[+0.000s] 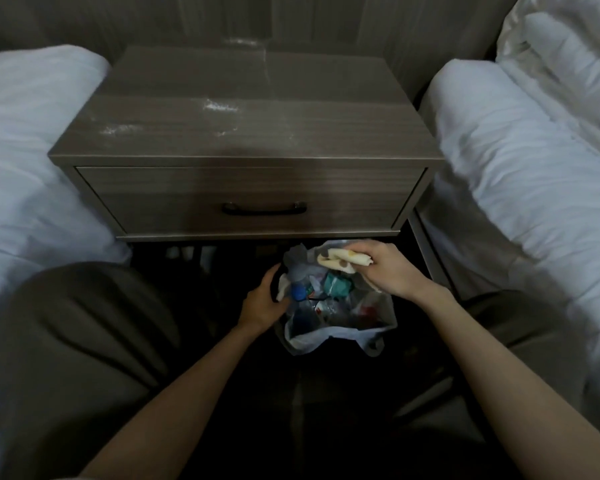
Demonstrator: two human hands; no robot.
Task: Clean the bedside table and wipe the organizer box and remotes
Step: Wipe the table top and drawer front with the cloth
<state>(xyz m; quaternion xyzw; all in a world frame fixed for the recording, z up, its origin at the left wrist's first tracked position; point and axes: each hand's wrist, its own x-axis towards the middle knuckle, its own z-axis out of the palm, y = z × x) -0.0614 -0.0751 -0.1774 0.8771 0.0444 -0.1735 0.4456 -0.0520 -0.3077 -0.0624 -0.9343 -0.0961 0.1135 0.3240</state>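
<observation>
- Bedside table [250, 133] at 12 o'clock, its top streaked with white residue [219, 106], heaviest toward 1 o'clock.
- Organizer box and remotes: not in view.
- Right hand [392, 271] is clenched round a stained wad [340, 259] over the 1 o'clock rim of the trash bag [326, 336].
- Left hand [262, 303] grips the bag's 9 o'clock edge and holds it open.
- Risk: the wad sits near the rim, so a careless drop lands on the dark floor.
- Risk: the bag looks full, so tugging the edge could tip the contents out.
- Risk: a dry wipe likely smears the residue, or pushes it off toward 6 o'clock.
</observation>
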